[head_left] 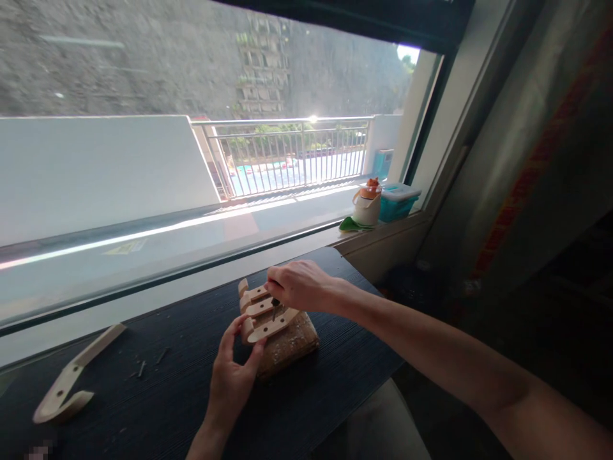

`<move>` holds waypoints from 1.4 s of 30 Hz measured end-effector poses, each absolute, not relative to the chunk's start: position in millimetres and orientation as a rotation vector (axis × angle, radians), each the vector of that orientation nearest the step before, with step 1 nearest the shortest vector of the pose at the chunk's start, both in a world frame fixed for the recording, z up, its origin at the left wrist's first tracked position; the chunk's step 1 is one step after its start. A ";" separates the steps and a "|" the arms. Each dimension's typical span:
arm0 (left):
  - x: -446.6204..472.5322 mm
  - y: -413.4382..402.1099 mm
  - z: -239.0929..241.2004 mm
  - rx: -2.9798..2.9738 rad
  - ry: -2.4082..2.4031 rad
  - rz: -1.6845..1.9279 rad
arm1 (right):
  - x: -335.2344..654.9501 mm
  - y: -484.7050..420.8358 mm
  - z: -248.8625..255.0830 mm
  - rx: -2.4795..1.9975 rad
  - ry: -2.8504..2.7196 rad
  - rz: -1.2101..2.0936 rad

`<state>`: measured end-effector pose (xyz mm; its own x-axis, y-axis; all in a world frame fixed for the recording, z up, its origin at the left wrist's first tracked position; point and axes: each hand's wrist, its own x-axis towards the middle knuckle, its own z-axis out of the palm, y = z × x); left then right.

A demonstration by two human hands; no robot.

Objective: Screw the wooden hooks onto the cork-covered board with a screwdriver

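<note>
My right hand (301,284) is closed around the handle of a screwdriver (274,305), whose dark end and thin shaft show below the fingers. The shaft points down at a light wooden piece (268,329) made of several slats with round holes and curved ends. With thumb and fingers, my left hand (234,364) grips the near left end of that piece. Under it lies a brown block (290,348) with a worn, speckled surface. The tip of the screwdriver is too small to make out.
A hook-shaped wooden piece (62,390) lies on the dark table (182,396) at the left. Beside it are small metal bits like screws (142,368). On the window sill stand a white cup-like container (367,211) and a teal box (398,206).
</note>
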<state>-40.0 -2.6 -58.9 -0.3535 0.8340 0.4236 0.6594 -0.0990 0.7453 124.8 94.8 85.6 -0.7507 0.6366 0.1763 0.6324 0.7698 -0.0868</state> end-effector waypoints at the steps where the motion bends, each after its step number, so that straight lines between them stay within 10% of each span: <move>1: -40.0 -1.2 -63.0 1.591 1.937 1.445 | 121.3 92.6 85.5 -0.952 -2.780 0.029; 42: -47.5 3.4 -73.7 1.399 1.783 1.394 | 99.7 91.6 75.3 -0.713 -2.908 0.006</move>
<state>-47.5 3.4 -73.7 -0.3650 0.9072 0.2093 0.4220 -0.0392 0.9058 99.7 91.6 75.3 -0.8763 0.4604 0.1416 0.4599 0.8871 -0.0387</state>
